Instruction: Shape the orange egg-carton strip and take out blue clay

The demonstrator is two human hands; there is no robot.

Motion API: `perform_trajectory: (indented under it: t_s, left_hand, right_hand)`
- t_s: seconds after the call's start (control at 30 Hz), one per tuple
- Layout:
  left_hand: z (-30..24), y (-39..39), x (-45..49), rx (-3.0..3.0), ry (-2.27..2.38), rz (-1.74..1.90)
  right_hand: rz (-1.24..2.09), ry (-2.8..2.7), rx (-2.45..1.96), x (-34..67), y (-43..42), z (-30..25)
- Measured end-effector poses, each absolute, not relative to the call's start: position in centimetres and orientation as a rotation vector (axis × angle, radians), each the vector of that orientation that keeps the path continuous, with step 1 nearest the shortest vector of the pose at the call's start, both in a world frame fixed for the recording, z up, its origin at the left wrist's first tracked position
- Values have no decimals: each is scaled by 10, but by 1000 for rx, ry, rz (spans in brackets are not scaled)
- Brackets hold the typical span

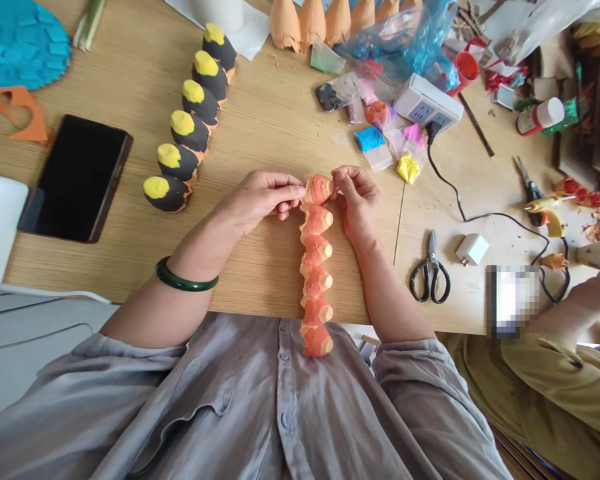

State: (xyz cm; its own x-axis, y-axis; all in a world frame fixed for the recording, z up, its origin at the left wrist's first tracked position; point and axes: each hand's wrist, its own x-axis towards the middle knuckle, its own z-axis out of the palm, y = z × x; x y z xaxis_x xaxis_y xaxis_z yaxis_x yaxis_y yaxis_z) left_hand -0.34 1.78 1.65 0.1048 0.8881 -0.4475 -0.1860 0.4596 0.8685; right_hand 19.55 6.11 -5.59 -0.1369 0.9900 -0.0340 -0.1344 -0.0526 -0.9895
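A strip of egg-carton cups [316, 251], coated in patchy orange with paler tips, runs from the table over its front edge toward my shirt. My left hand [270, 197] pinches the ragged left rim of the farthest cup between thumb and fingers. On the opposite side, my right hand [356, 200] is closed with thumb and forefinger against that same cup's tip. Whether a small bit of clay sits between those fingertips I cannot tell. Left of my hands lies a second strip of egg-carton cups [190, 133], black with yellow tips.
Scissors [430, 270] and a white charger [473, 249] lie to the right. Behind them are a power strip [427, 101], clay packets [373, 140] and a glue gun [550, 213]. A tablet [75, 177] is at left. Another person's hand [597, 293] shows at far right.
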Motion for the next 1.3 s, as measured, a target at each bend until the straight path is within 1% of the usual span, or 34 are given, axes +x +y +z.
perform_trajectory:
  t_s: [0.1,0.2,0.33,0.4,0.53,0.73,0.97,1.1,1.3]
  left_hand:
    - [14,18,1,711,1209,946]
    - [13,18,5,691,1220,965]
    - [11,18,8,714,1262,1000]
    - [9,18,7,755,1263,1014]
    - [5,18,6,826,1257,1052]
    - [3,19,6,866,1227,1055]
    - [9,19,5,840,1226,1011]
    - [12,20,4,798,1242,1005]
    - [15,22,2,721,1225,981]
  right_hand:
    - [1221,-1244,-1098,195,53,-49]
    - [946,-1432,-1129,194,40,-35]
    - [658,-1692,-1008,194,31,-20]
    - [665,-1771,-997,194,29,-18]
    - [842,-1832,-1073,195,30,-18]
    - [662,-1993,-1014,197,34,-22]
    - [814,-1932,-1021,197,36,-28]
    - [813,-1932,-1070,197,36,-26]
    - [820,-1968,-987,198,38,-28]
